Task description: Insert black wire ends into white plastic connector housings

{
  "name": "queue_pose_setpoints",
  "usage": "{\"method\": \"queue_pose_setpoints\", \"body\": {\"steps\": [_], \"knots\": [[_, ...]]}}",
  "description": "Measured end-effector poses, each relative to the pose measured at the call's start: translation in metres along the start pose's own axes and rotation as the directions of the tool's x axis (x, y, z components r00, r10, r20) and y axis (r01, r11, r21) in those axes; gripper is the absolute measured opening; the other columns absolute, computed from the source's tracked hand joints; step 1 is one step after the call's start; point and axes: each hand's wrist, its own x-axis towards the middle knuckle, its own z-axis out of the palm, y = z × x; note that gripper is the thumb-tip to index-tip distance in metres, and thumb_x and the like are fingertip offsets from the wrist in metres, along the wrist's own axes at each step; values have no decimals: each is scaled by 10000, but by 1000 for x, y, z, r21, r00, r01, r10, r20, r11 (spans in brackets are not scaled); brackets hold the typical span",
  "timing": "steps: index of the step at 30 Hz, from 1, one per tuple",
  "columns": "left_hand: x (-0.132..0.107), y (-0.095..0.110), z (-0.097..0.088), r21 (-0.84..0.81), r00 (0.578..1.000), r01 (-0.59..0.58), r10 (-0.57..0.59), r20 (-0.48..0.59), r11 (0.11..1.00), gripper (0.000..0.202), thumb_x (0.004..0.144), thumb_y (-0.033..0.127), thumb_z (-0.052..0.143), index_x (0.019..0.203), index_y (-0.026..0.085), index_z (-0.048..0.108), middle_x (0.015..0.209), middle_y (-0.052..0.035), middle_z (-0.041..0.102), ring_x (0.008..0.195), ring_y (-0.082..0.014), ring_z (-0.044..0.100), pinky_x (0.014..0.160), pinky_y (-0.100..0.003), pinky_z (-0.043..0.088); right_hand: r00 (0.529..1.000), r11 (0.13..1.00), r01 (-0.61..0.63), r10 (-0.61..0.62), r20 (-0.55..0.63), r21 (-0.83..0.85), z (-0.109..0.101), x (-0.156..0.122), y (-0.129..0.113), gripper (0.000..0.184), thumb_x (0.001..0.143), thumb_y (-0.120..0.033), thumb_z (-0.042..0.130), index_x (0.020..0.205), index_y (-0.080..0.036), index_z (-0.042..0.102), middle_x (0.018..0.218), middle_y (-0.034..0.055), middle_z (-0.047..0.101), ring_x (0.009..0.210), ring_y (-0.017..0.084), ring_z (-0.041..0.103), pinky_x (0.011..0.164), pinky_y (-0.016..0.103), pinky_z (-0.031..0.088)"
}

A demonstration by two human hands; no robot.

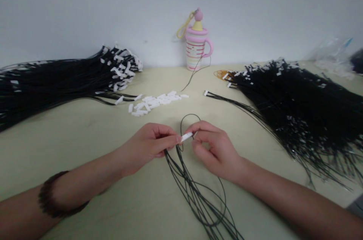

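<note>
My left hand (151, 145) and my right hand (212, 147) meet at the middle of the table, both pinched shut. Between their fingertips sits a small white tag (186, 136) with a thin black cord (189, 119) looping up behind it. My left hand also grips a bundle of black cords (195, 194) that trails down toward me. A dark bead bracelet (49, 198) circles my left wrist.
A scatter of loose white tags (154, 103) lies just beyond my hands. A large pile of tagged black cords (56, 77) fills the left side, another pile (300, 107) the right. A pink cup (195, 49) stands at the back by the wall. Clear plastic bags (331, 56) lie far right.
</note>
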Motion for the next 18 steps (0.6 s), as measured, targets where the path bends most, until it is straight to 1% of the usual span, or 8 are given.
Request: {"method": "queue_pose_setpoints", "body": {"steps": [3, 5, 9, 12, 14, 16, 18], "knots": [[0, -2, -1, 5, 1000, -11, 11, 0, 1000, 233, 726, 381, 596, 652, 160, 596, 533, 61, 410, 482, -65, 340, 449, -179, 246, 1000, 1000, -24, 25, -16, 14, -1, 1, 0, 133, 716, -66, 506, 618, -154, 520, 883, 62, 604, 782, 128, 574, 718, 252, 463], [-1, -2, -1, 19, 1000, -23, 23, 3, 1000, 212, 723, 361, 598, 650, 163, 601, 534, 59, 414, 486, -67, 350, 452, -180, 252, 999, 999, -32, 32, -20, 11, -1, 0, 0, 138, 718, -70, 505, 610, -156, 515, 865, 57, 608, 759, 124, 576, 696, 247, 464], [-2, 0, 0, 49, 1000, -23, 22, 20, 999, 185, 720, 337, 593, 645, 168, 603, 519, 61, 412, 465, -68, 346, 438, -186, 238, 1000, 1000, -11, 11, -12, 4, -1, -2, 0, 144, 750, -72, 476, 639, -148, 529, 837, 61, 594, 740, 125, 560, 658, 243, 458], [-1, 1, 1, 68, 1000, -20, 19, 18, 997, 188, 715, 334, 599, 629, 167, 596, 506, 62, 405, 453, -67, 337, 429, -189, 227, 1000, 1000, 12, -12, 6, -9, 0, -1, 0, 133, 758, -65, 474, 674, -140, 546, 843, 64, 583, 759, 129, 551, 677, 248, 458], [0, 0, 0, 45, 1000, -15, 15, 5, 999, 184, 715, 326, 607, 627, 165, 593, 505, 64, 400, 453, -64, 328, 428, -187, 223, 1000, 1000, 25, -25, 8, -1, 0, -1, 1, 130, 762, -60, 477, 709, -141, 564, 867, 66, 580, 785, 130, 550, 710, 256, 461], [1, -1, -1, -3, 1000, -21, 21, -24, 1000, 196, 726, 339, 608, 637, 164, 593, 512, 62, 403, 459, -62, 323, 431, -186, 224, 999, 999, 38, -38, -18, -4, -1, -1, 3, 115, 772, -85, 502, 728, -146, 589, 949, 79, 560, 829, 136, 538, 741, 270, 460], [1, 0, -6, -40, 996, -65, 62, -69, 997, 213, 739, 355, 606, 640, 166, 593, 519, 57, 412, 468, -66, 325, 436, -192, 229, 998, 999, 28, -31, -53, -46, -5, -1, 6, 101, 780, -143, 543, 725, -148, 628, 982, 88, 520, 833, 143, 513, 727, 281, 454]]}}
